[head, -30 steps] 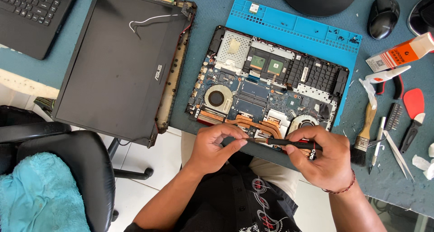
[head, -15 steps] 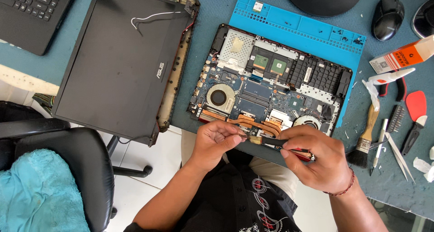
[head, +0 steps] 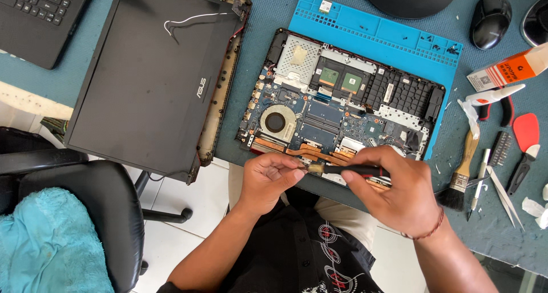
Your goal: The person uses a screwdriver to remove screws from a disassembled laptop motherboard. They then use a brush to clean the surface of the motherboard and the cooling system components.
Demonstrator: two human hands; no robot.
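Note:
An opened laptop base with bare circuit board, fan and copper heat pipes lies on a blue work mat. At its near edge my right hand grips a black-and-red screwdriver, held nearly level and pointing left. My left hand pinches the screwdriver's tip between fingers and thumb, just over the copper heat pipes. Whether a screw sits at the tip is hidden by my fingers.
A detached laptop lid lies at the left, another laptop's keyboard at top left. A brush, tweezers, pliers, a red pry tool, an orange box and a mouse lie at the right. A black chair with a blue cloth stands below left.
Both hands have stayed at the board's near edge. The screwdriver has swung up slightly and my left fingers have closed around its tip.

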